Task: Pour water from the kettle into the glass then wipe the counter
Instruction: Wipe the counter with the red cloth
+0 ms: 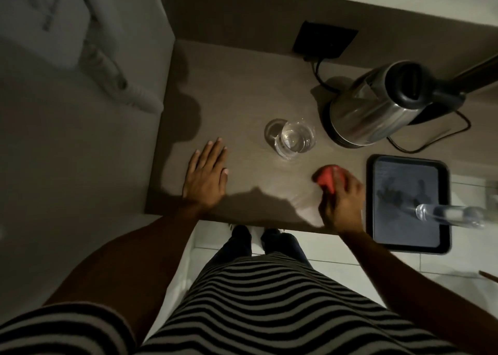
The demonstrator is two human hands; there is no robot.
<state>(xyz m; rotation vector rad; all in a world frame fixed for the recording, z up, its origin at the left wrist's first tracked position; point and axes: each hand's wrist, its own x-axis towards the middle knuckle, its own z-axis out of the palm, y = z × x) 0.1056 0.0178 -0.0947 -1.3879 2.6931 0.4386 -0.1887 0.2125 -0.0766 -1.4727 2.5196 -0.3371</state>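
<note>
Fingers of the right hand point(341, 202) curl down over a red cloth point(327, 178), pressing it against the brown counter point(242, 90); the hand is blurred, so the exact grip is unclear. Left of the glass point(295, 139) and nearer the counter's front edge, the left hand point(206, 174) lies flat with fingers straight and close together, holding nothing. That glass, with water in it, stands just beside the steel kettle point(374, 107), which sits upright on its base. Right of the cloth lies a dark tray point(446, 206) with a clear bottle point(447, 214) over it.
</note>
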